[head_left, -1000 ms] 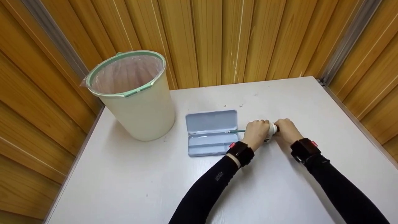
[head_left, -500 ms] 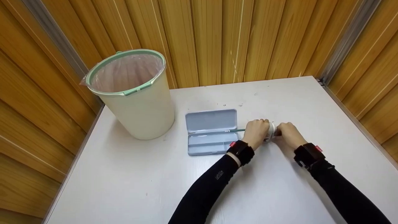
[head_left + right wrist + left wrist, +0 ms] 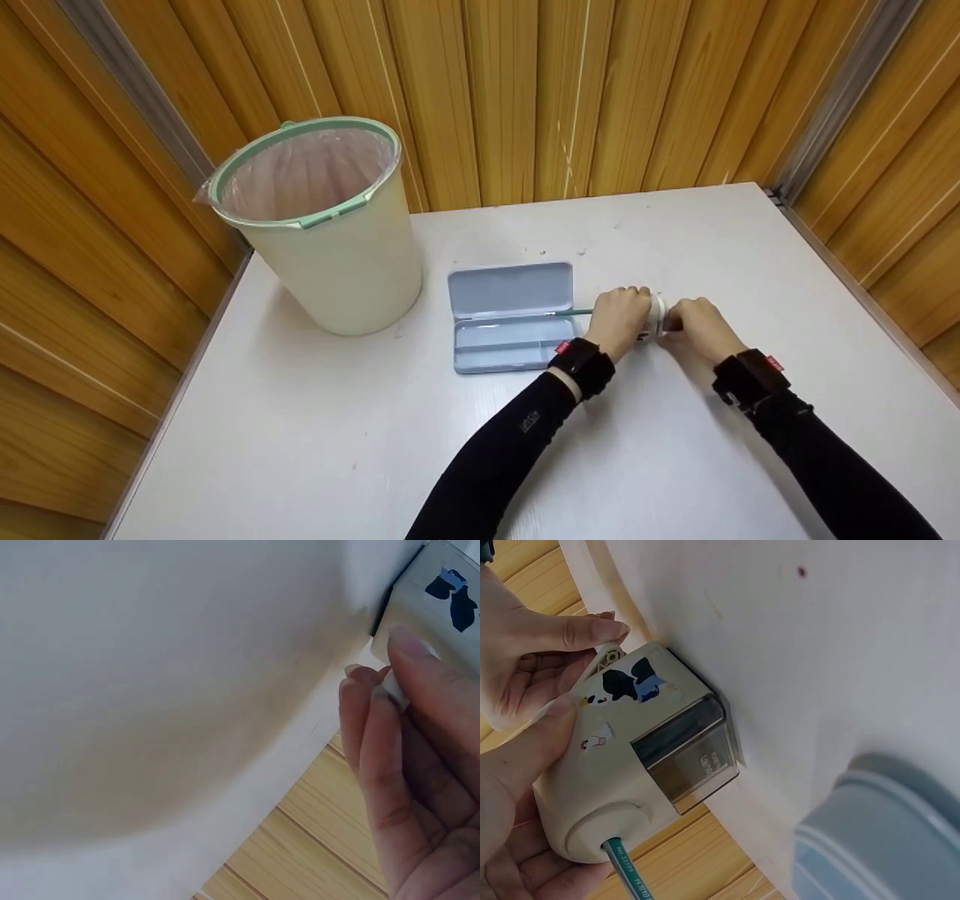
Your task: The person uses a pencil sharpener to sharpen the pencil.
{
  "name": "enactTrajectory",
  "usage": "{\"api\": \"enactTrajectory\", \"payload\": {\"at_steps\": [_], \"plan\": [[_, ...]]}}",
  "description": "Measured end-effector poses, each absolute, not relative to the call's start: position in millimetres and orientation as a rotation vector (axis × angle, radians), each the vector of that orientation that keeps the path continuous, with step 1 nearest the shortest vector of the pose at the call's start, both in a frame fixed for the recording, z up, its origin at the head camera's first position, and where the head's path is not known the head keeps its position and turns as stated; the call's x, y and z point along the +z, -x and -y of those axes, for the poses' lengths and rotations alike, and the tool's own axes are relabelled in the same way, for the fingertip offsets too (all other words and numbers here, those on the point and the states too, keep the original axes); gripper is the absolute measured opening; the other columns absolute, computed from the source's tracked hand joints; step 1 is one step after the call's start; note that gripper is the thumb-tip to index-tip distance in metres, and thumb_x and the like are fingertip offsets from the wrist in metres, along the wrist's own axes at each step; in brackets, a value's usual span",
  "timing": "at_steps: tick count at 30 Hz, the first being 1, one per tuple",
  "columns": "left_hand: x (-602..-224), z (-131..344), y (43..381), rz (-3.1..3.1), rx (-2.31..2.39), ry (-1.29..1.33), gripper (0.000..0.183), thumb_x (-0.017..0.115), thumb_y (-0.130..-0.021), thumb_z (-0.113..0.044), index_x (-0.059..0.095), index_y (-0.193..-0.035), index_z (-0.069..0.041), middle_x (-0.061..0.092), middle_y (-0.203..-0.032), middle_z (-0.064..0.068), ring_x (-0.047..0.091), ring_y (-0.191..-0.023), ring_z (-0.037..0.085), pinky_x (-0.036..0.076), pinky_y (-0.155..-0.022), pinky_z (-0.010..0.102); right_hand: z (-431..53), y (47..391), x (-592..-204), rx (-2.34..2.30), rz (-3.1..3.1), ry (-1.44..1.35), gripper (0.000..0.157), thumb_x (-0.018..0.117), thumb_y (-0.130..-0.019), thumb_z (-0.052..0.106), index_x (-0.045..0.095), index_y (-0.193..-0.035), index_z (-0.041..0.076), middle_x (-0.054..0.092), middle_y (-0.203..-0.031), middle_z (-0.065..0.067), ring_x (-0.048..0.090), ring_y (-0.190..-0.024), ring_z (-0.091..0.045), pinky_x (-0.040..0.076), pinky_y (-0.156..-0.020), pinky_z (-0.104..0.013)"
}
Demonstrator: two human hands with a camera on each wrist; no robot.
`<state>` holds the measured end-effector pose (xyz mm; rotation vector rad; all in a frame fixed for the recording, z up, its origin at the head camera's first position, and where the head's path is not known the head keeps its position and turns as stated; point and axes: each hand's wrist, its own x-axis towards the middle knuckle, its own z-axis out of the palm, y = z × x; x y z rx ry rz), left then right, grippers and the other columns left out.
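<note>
A cream pencil sharpener (image 3: 604, 772) with cow stickers and a clear shavings drawer (image 3: 694, 765) stands on the white table. My left hand (image 3: 616, 321) grips its body, thumb on one side and fingers curled round the other. From its front hole sticks a teal pencil (image 3: 626, 870), which points toward the case; its tip is hidden inside. On the opposite side my right hand (image 3: 703, 330) pinches the small white knob (image 3: 395, 692) of the sharpener's crank (image 3: 607, 658) between thumb and fingers. In the head view both hands cover most of the sharpener.
An opened light-blue pencil case (image 3: 510, 292) lies just left of the left hand, beneath the pencil's free end. A cream bin (image 3: 360, 270) with a green rim and plastic liner stands at the back left. Wood-patterned walls (image 3: 510, 105) enclose the table (image 3: 300, 435).
My right hand has shifted slightly right and toward me at the crank, mostly in the first half second. My left hand, the pencil and the case stay almost where they were.
</note>
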<state>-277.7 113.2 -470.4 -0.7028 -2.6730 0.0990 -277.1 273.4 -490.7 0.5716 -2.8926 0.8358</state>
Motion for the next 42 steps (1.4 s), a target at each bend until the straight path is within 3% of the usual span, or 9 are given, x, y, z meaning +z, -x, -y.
{"api": "enactTrajectory", "payload": {"at_steps": [5, 15, 42], "plan": [[-469.0, -113.2, 277.2, 2.694, 0.097, 0.699, 0.016, 0.072, -0.086, -0.026, 0.072, -0.100, -0.019, 0.073, -0.091, -0.008, 0.069, -0.078, 0.007, 0.056, -0.064, 0.019, -275.2, 276.6, -490.2, 0.807, 2.889, -0.615, 0.008, 0.080, -0.072, 0.000, 0.073, -0.069, 0.003, 0.072, -0.068, -0.010, 0.065, -0.062, -0.019, 0.050, -0.061, -0.026], [-468.0, -112.8, 277.2, 2.698, 0.102, 0.679, 0.013, 0.063, -0.091, -0.017, 0.072, -0.099, -0.020, 0.073, -0.090, -0.009, 0.068, -0.077, 0.006, 0.056, -0.065, 0.020, -276.6, 270.5, -483.4, 0.830, 2.881, -0.678, 0.011, 0.079, -0.072, -0.002, 0.073, -0.066, 0.004, 0.071, -0.064, -0.006, 0.060, -0.059, -0.010, 0.048, -0.058, -0.023], [-464.7, -117.0, 277.5, 2.766, 0.078, 0.669, 0.012, 0.067, -0.089, -0.024, 0.073, -0.099, -0.023, 0.074, -0.092, -0.010, 0.070, -0.081, 0.008, 0.056, -0.068, 0.020, -283.0, 258.7, -472.1, 0.832, 2.899, -0.701, 0.009, 0.080, -0.074, 0.000, 0.071, -0.073, 0.003, 0.072, -0.072, -0.008, 0.065, -0.065, -0.012, 0.052, -0.063, -0.022]]}}
